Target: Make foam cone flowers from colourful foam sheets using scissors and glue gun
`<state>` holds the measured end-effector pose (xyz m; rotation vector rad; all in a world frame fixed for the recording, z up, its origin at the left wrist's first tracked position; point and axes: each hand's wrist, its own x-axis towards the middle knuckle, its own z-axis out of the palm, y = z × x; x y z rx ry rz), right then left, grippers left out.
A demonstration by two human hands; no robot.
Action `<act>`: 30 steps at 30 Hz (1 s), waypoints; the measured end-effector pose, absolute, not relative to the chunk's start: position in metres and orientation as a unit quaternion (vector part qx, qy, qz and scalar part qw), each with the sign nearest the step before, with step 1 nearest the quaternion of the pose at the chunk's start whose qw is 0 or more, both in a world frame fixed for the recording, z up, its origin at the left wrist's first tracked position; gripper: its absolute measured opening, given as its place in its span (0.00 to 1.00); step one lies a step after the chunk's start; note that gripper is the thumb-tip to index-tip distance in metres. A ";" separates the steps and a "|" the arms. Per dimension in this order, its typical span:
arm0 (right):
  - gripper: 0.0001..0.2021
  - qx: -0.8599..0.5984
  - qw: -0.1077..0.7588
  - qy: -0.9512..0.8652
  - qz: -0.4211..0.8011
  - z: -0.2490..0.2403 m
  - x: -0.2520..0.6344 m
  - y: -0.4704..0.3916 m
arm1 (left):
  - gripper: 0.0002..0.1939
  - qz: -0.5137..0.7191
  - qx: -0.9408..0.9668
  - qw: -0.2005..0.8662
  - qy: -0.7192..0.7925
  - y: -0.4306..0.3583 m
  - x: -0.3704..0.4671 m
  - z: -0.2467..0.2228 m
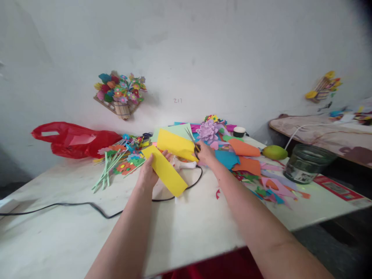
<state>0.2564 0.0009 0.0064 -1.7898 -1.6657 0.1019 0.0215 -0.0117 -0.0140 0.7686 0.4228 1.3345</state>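
My left hand [149, 170] holds a yellow strip [168, 174] by its upper left part, the thumb lying on top. My right hand [205, 154] is closed on the dark handles of a pair of scissors [191, 135], whose blades point up and to the left. Between the hands, a larger yellow sheet [176, 145] lies behind the strip, its right end by the scissors. A white glue gun [186, 164] rests on the table just below that sheet, partly covered by the strip.
A red plastic bag [78, 141], green strips [107, 170] and foam flowers [126, 166] lie left. Coloured scraps [273, 186], a lilac flower [207, 131], a green-yellow object [274, 152] and a dark tub [305, 164] stand right. A black cable [99, 209] crosses the table.
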 end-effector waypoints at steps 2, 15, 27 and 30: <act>0.19 -0.686 0.412 -0.598 0.041 0.010 0.258 0.002 | 0.23 0.599 0.345 0.695 0.199 -0.011 0.021 -0.014; 0.23 -0.778 0.595 -0.198 -0.040 0.006 0.324 -0.017 | 0.22 0.615 0.314 0.689 0.220 -0.017 0.025 -0.009; 0.22 -0.727 0.398 -0.542 -0.135 0.004 0.296 -0.014 | 0.19 0.629 0.305 0.682 0.215 -0.016 0.024 -0.010; 0.22 -0.770 0.286 -0.566 -0.069 0.003 0.277 -0.007 | 0.18 0.641 0.299 0.672 0.219 -0.015 0.024 -0.009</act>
